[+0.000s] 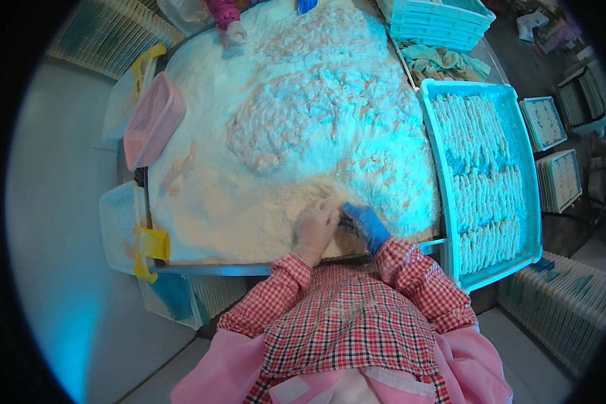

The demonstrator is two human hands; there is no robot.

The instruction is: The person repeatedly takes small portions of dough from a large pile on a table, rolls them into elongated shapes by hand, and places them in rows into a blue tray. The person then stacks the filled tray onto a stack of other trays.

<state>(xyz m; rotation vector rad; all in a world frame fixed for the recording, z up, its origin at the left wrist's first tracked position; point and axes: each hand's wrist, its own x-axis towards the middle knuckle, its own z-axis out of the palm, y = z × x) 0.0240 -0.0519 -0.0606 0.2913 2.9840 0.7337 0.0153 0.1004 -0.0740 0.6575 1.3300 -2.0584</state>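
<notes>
My left hand (316, 229), in a pale thin glove, is at the near edge of a work table spread with white powder (229, 209). Its fingers are curled and slightly blurred. Just beside it, my right hand (365, 225) wears a blue glove, with its fingers drawn together. The two hands almost meet over the powder, and a small dark patch shows between them; what they hold there I cannot make out. Beyond them lies a broad heap of powder-coated, lumpy pieces (283, 128).
At the right edge a light blue tray (535, 222) holds rows of coated strips. Stacked blue baskets (441, 27) and a cloth (444, 64) are behind it. A pink basket (153, 124) stands on the left edge. Another person's gloved hand (235, 34) touches the far powder.
</notes>
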